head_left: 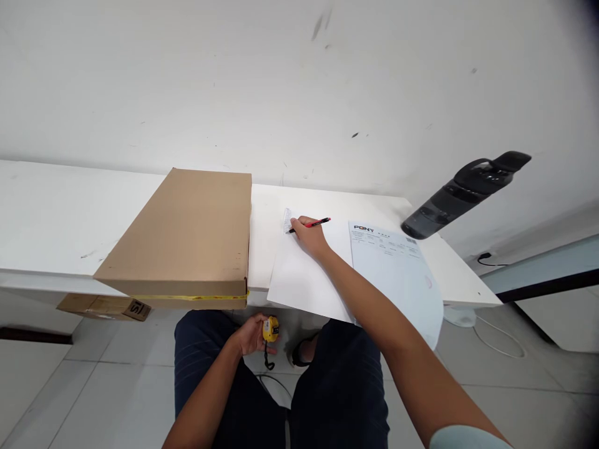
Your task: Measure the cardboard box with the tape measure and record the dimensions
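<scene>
Though its tip's (291, 231) unclear, right hand (309, 234) holds pen (321, 222).

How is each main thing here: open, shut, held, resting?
Flat brown cardboard box: shut, resting
Compact yellow tape measure: held in left hand
Slim red-and-black pen: held in right hand
Tall dark cylindrical bottle: standing, lid on
Printed white paper sheet: resting, overhanging
Second white paper sheet: resting, overhanging
</scene>
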Demonstrator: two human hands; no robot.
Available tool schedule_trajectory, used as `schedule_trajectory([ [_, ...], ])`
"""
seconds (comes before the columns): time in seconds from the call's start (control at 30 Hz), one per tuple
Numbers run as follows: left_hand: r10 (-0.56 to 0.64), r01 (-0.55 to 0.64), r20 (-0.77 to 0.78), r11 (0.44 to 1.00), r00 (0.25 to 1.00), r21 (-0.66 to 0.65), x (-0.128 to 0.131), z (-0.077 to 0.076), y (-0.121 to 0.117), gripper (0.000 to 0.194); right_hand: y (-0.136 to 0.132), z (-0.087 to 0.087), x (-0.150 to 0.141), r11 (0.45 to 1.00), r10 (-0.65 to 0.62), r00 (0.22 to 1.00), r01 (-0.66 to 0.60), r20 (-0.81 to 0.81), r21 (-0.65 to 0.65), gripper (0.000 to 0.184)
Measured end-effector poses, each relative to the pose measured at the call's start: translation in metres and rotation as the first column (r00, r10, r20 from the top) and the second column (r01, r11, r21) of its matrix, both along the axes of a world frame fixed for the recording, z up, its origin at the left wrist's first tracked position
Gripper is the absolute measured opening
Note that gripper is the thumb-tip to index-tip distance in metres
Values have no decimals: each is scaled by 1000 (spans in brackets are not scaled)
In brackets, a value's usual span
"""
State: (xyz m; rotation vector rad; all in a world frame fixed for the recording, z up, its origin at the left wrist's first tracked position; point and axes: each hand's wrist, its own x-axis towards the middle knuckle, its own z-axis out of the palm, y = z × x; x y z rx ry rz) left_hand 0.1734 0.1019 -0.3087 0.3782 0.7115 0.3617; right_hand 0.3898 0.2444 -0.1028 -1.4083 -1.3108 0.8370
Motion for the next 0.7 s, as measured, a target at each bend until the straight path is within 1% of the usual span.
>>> schedule_trajectory([
  [0.2,4,-5,70,1000,998,11,0,3,1,52,-2,3,-1,999,-32,999,33,-9,15,38],
  [0.3,6,-8,107,1000,994,18,0,3,1,58,-2,4,-1,998,-58,998,58,-16,24,39],
  [0.53,41,-54,224,997,974,54,-6,7,3,64,-3,5,1,1000,-25,999,25,-19,4,39],
  [0.7,56,-77,283,995,957,65,-10,9,5,63,-4,6,0,999,-48,999,48,-26,13,40],
])
